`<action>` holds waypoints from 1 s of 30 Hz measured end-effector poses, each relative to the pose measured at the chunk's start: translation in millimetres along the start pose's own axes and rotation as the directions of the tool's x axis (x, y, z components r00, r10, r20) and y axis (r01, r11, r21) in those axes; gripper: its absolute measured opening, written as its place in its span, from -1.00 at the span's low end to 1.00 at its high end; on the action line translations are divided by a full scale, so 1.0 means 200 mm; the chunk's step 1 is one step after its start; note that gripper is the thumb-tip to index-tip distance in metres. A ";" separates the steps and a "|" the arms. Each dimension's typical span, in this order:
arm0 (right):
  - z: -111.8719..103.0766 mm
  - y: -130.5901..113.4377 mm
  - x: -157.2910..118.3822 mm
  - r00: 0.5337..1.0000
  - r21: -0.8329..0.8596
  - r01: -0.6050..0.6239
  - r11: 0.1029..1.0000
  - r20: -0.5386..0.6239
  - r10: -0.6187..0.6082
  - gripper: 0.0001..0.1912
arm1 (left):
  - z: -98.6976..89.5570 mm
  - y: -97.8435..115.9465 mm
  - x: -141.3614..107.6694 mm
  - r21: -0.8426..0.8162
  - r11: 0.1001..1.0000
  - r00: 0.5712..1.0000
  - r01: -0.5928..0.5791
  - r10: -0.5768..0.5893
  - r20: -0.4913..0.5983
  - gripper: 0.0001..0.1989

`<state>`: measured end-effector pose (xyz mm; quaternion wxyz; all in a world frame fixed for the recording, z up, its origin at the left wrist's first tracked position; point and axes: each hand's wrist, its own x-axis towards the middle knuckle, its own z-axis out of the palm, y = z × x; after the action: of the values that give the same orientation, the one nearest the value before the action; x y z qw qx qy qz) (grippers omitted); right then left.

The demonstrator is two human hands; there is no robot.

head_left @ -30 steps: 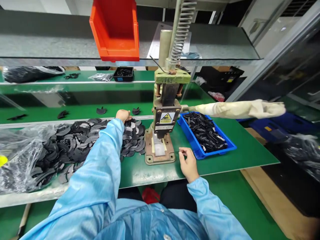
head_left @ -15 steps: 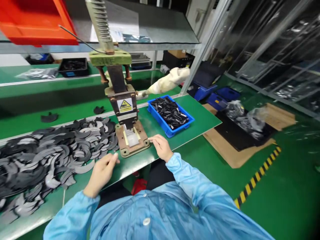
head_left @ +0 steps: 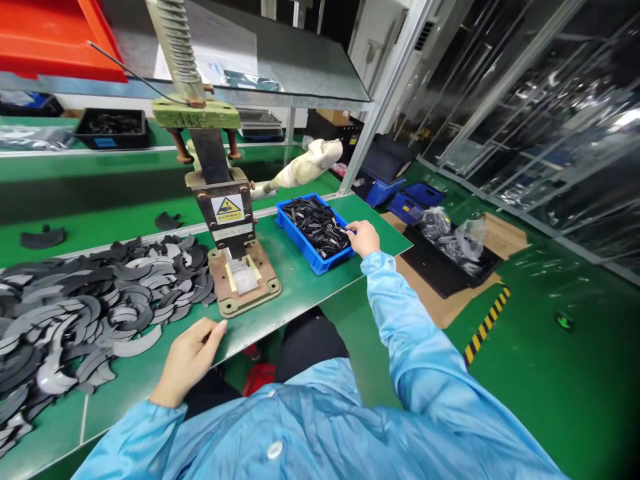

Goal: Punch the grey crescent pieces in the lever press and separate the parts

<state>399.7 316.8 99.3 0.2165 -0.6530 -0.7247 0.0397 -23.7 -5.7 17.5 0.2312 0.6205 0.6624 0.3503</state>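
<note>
Bare green bench [head_left: 295,288] lay between the press [head_left: 217,183] and the blue tray [head_left: 300,245] to its right; the bench's front edge ran close before the press. Left of the press, curved dark pieces [head_left: 143,290] ran out of view, cut off, and the tray's black parts [head_left: 315,223] overlapped indistinctly. The tray's long axis slanted forward and rightward from the press. The left hand [head_left: 187,357], front-left of the press, had curled fingers; the right hand [head_left: 365,238], beyond the tray from the press, bent its fingers at the rim. I couldn't tell whether either gripped anything.
</note>
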 end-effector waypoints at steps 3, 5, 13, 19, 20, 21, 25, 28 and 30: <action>0.00 0.01 0.06 0.995 -0.120 0.015 0.993 0.095 -0.004 -0.52 | 0.01 0.00 -0.01 0.014 1.000 1.000 -0.009 0.009 -0.004 -0.61; 0.01 -0.01 0.09 0.990 -0.181 0.034 0.983 0.142 -0.008 -0.53 | 0.01 -0.01 -0.01 0.012 1.000 1.000 -0.017 0.017 -0.012 -0.59; -0.01 -0.05 0.09 0.982 -0.258 0.062 0.964 0.189 -0.013 -0.51 | 0.04 -0.05 -0.01 0.016 0.999 0.998 -0.046 0.046 -0.034 -0.55; -0.08 -0.11 0.01 0.994 -0.105 0.105 0.989 0.040 -0.102 -0.58 | 0.04 -0.06 -0.01 -0.003 0.998 0.997 -0.068 0.067 -0.040 -0.58; -0.09 -0.14 -0.02 0.990 -0.059 0.138 0.989 0.000 -0.138 -0.63 | 0.04 -0.06 -0.01 -0.008 0.998 0.997 -0.070 0.069 -0.043 -0.58; -0.10 -0.17 -0.07 0.982 -0.008 0.184 0.983 -0.039 -0.184 -0.68 | 0.04 -0.06 -0.01 -0.014 0.997 0.996 -0.071 0.070 -0.047 -0.59; -0.07 -0.39 -0.36 0.898 0.214 0.438 0.873 -0.154 -0.413 -0.71 | 0.04 -0.04 -0.01 -0.047 0.997 0.993 -0.061 0.056 -0.104 -0.60; 0.01 -0.57 -0.66 0.809 0.374 0.584 0.721 -0.191 -0.556 -0.60 | 0.05 0.05 -0.03 -0.144 0.988 0.983 -0.056 0.029 -0.183 -0.74; 0.07 -0.68 -0.84 0.754 0.467 0.635 0.615 -0.199 -0.627 -0.53 | 0.06 0.14 -0.06 -0.220 0.969 0.972 -0.110 0.058 -0.228 -0.77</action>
<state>276.8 139.0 89.9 0.3861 -0.2759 -0.8682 0.1451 4.1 -15.4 29.2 0.2119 0.5744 0.6116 0.5011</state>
